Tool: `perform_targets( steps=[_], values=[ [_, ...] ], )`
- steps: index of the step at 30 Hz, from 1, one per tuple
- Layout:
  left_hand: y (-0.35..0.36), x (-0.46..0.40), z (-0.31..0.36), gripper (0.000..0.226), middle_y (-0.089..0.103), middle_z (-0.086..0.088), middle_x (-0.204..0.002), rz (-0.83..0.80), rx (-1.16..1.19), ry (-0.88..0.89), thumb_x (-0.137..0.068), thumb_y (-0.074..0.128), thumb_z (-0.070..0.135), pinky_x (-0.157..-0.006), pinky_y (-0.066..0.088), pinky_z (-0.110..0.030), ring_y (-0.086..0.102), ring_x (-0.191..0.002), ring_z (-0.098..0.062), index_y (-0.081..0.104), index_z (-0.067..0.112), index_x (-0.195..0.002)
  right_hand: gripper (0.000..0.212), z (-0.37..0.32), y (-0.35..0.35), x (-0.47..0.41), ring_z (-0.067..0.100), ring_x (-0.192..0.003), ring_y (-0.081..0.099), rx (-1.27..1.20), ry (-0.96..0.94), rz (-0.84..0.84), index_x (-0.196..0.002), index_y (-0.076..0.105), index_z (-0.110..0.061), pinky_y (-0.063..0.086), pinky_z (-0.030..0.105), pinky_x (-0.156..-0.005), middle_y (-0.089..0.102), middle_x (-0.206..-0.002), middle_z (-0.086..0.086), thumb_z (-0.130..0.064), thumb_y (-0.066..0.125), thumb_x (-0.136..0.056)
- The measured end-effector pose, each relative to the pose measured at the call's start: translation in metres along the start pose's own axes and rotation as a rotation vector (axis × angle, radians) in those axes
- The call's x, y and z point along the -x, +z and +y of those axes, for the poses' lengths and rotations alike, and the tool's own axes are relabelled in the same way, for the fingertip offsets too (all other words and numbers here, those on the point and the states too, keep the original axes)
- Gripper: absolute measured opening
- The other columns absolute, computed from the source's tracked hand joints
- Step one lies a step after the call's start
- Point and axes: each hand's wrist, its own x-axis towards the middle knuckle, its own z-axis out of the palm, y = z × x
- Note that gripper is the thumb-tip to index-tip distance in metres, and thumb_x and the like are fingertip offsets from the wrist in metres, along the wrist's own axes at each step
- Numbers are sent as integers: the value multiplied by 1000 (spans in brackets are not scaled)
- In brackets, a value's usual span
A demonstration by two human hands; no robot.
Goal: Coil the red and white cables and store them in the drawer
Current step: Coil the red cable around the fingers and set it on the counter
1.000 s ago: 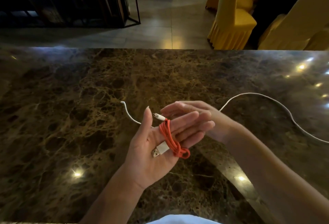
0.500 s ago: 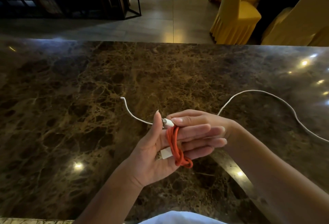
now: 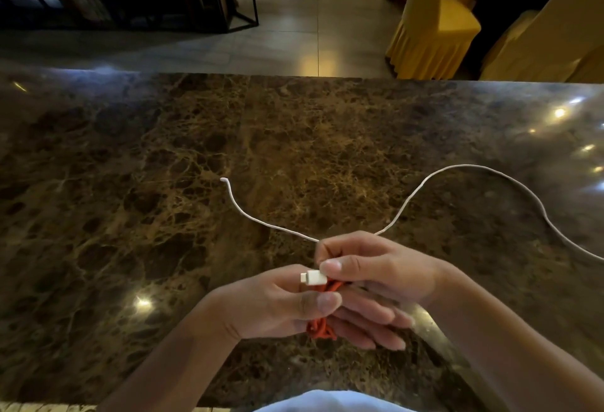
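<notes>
Seen from my head, my left hand [image 3: 277, 303] grips the coiled red cable [image 3: 322, 330] with its thumb curled over while my right hand [image 3: 376, 267] pinches its white plug [image 3: 313, 278] above the marble counter [image 3: 130, 199], where the white cable [image 3: 457, 167] lies uncoiled.

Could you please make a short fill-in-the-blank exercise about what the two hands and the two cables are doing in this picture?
1. The right hand pinches a white ____ at one end of the red cable.
2. The coiled cable held between both hands is ____ in colour.
3. The white cable lies loose on the ____ marble counter.
4. The left hand grips the red coil with its ____ on top.

Missing words: connector; red; brown; thumb
</notes>
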Motion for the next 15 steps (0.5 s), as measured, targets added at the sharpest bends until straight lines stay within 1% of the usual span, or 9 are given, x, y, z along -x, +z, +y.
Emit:
perform_targets(
  steps=[3, 5, 8, 10, 11, 12, 13, 14, 15],
  values=[
    [-7, 2, 4, 63, 64, -12, -132, -45, -80, -19, -105, 52, 43, -110, 48, -38, 62, -125, -25, 53, -12, -136, 19, -7, 3, 2, 7, -66, 63, 162, -82, 108, -88, 62, -9, 51, 18, -63, 67, -73, -5, -19, 55, -102],
    [-10, 2, 7, 66, 67, -11, -128, -72, -146, 9, -105, 52, 44, -105, 53, -35, 66, -121, -21, 56, -17, -131, 17, -6, 3, 2, 9, -71, 63, 234, -111, 139, -89, 62, -9, 51, 20, -67, 66, -78, -3, -21, 59, -100],
    [-14, 4, 2, 68, 66, -28, -126, -66, -221, 29, -103, 53, 46, -98, 55, -34, 69, -116, -24, 59, -18, -125, 18, 2, 3, 6, 12, -72, 61, 307, -128, 188, -86, 64, -11, 49, 22, -66, 66, -78, -1, -25, 65, -99],
    [-13, 3, 1, 71, 65, -27, -124, -69, -186, 42, -102, 53, 52, -96, 56, -34, 70, -113, -25, 63, -16, -121, 32, 0, 5, 8, 13, -70, 63, 353, -152, 222, -89, 63, -2, 50, 24, -64, 67, -77, 1, -33, 67, -99],
    [-12, 0, 2, 71, 68, -22, -121, -60, -141, 62, -101, 52, 57, -96, 56, -34, 70, -111, -24, 67, -10, -118, 38, -3, 6, 8, 11, -63, 66, 348, -160, 240, -92, 61, 2, 51, 22, -59, 68, -72, 0, -34, 66, -100],
    [-12, -3, 5, 71, 70, -18, -120, -49, -96, 92, -99, 50, 62, -96, 57, -34, 71, -111, -24, 71, -2, -118, 39, -6, 6, 7, 9, -54, 65, 323, -170, 255, -93, 59, 5, 50, 20, -51, 68, -64, -1, -33, 64, -101],
    [-12, -7, 8, 74, 71, -15, -122, -41, -43, 123, -98, 46, 68, -96, 57, -34, 71, -112, -24, 73, 3, -120, 36, -9, 5, 7, 10, -45, 63, 274, -180, 265, -94, 58, 3, 48, 22, -44, 65, -56, -2, -32, 60, -101],
    [-12, -10, 10, 81, 71, -16, -124, -30, 12, 143, -96, 42, 73, -97, 57, -34, 71, -113, -26, 73, 3, -120, 33, -10, 5, 5, 13, -40, 60, 206, -202, 269, -93, 58, 0, 48, 27, -43, 60, -49, 0, -32, 57, -101],
    [-13, -12, 13, 86, 70, -21, -125, -12, 72, 146, -95, 38, 75, -98, 56, -35, 71, -114, -29, 73, 0, -119, 33, -12, 4, 4, 16, -38, 59, 131, -224, 267, -92, 57, -2, 48, 32, -49, 56, -45, 2, -33, 54, -102]
  ],
)
